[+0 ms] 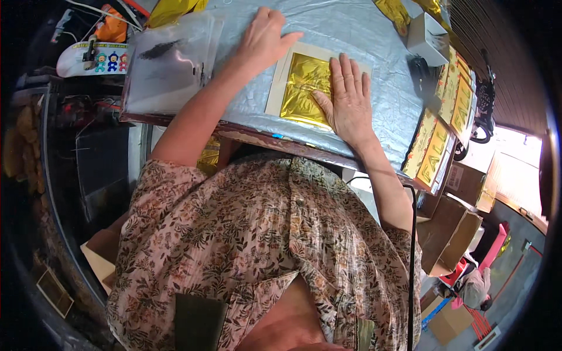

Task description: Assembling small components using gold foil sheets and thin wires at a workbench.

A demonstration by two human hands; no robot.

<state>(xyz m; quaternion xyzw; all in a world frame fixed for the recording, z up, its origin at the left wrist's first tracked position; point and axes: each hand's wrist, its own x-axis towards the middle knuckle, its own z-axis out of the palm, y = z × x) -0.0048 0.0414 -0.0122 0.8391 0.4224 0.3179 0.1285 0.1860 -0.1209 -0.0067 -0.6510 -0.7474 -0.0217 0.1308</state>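
A square of shiny gold foil (pixel 304 93) lies on a larger beige card (pixel 279 79) on the table. My right hand (pixel 351 108) is laid flat over the foil's right part and the card, fingers stretched out and thumb apart. Beyond the card's upper left corner, my left hand (pixel 263 38) rests on the grey-blue sheet (pixel 246 96) that covers the table. Its thumb sticks out toward the card and its fingers are a little bent, their tips partly hidden. I see nothing in either hand.
A stack of clear plastic sheets (pixel 164 82) lies at the table's left. More gold foil (pixel 174 10) is at the far edge. A white open box (pixel 426 40) stands far right, with yellow printed packages (pixel 436 149) along the right edge. Cardboard boxes (pixel 449 234) stand beyond.
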